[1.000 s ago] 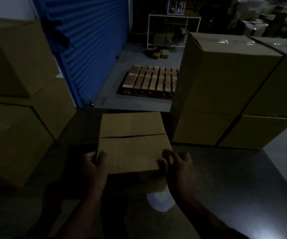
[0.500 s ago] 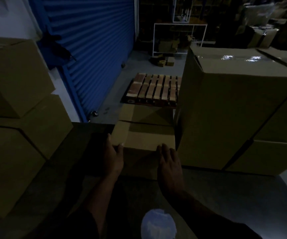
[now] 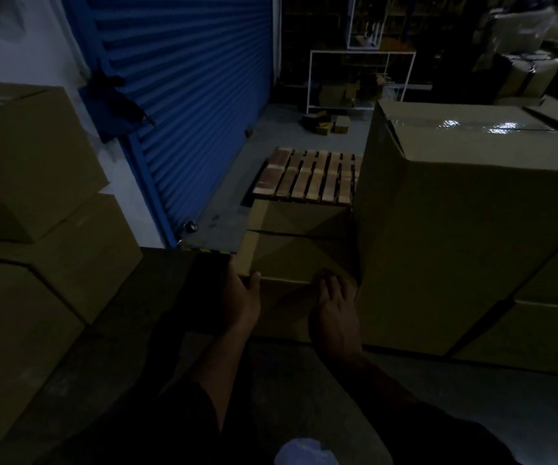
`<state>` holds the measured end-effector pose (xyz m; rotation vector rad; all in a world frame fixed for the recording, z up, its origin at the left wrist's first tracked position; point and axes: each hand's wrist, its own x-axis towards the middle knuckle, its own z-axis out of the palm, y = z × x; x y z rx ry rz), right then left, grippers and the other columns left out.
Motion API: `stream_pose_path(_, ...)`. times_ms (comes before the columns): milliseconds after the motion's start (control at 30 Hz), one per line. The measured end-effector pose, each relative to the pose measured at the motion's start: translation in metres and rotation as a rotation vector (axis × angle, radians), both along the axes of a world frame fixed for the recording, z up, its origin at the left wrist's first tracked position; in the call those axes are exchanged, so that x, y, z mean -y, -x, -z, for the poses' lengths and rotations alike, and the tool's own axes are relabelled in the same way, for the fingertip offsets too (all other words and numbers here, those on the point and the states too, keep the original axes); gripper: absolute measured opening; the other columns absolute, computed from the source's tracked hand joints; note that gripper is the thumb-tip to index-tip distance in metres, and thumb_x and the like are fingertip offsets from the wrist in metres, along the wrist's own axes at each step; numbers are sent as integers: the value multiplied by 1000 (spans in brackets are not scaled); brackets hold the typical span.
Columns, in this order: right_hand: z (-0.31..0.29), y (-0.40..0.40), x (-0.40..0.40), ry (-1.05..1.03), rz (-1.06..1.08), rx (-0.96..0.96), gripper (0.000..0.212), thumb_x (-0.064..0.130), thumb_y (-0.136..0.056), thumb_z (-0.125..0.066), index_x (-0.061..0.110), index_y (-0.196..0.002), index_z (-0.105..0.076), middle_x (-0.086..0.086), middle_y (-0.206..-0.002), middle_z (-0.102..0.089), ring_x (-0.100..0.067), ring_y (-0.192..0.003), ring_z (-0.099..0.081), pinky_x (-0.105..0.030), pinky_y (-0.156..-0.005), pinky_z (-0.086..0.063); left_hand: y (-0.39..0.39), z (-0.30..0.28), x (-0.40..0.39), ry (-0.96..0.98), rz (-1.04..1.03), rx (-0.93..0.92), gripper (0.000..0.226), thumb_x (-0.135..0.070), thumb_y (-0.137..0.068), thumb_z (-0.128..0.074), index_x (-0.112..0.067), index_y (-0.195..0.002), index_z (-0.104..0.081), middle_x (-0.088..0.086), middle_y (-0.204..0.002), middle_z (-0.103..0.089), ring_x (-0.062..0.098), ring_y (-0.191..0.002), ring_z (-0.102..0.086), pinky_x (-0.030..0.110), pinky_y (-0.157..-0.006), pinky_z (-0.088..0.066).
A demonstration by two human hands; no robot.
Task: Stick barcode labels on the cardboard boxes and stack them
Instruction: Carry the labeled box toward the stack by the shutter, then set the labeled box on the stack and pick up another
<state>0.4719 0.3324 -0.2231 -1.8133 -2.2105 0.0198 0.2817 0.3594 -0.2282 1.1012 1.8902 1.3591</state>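
At frame centre, a small brown cardboard box (image 3: 299, 260) sits on the dark counter (image 3: 438, 397). Our left hand (image 3: 241, 300) grips its corner; our right hand (image 3: 334, 313) lies flat against it, fingers apparently straight. We should push evenly, squaring it beside the large taped carton (image 3: 455, 213).

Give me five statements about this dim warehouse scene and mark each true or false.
1. Both hands touch the small brown cardboard box. True: the left hand is at its left near corner and the right hand on its near face.
2. The blue roller shutter is rolled up. False: it reaches down to the floor.
3. A slatted wooden pallet lies on the floor beyond the small box. True.
4. The small box sits on top of the large taped cardboard carton. False: it is beside it, on its left.
5. The right hand holds a label. False: none is visible.
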Motion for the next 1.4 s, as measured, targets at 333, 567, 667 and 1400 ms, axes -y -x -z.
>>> stream_pose_path(333, -18, 22, 0, -14, -12, -70, 58, 15, -70, -72, -4, -124, -64, -23, -126, -62, -43, -118, -50, -49, -98, -50, 32, -2, 1, 26, 53, -15, 68, -38, -106, -62, -29, -165, -30, 1, -165, -41, 26, -148, -43, 44, -113, -42)
stream_pose_path(567, -39, 117, 23, -25, -230, -271, 58, 18, -84, -75, 7, -138, -56, -16, -135, -57, -38, -123, -48, -43, -97, -47, 103, -18, 42, -137, -186, -4, 51, -35, -102, -68, -20, -148, -54, -1, -144, -61, 20, -132, -59, 44, -111, -48)
stream_pose_path(667, -51, 170, 44, -52, -382, -314, 58, 19, -84, -77, 12, -137, -57, -10, -134, -57, -29, -124, -48, -36, -95, -46, 144, -39, 68, -225, -282, -39, 44, -36, -102, -68, -21, -143, -58, -4, -134, -64, 12, -123, -61, 36, -104, -52)
stream_pose_path(1400, -232, 561, -33, 31, -376, -926, 73, 34, -95, -68, 7, -154, -33, -9, -152, -43, -24, -132, -48, -47, -110, -44, 616, -233, 15, -496, -626, -60, 53, -44, -100, -68, -14, -142, -56, 10, -139, -62, 30, -125, -61, 46, -104, -52)
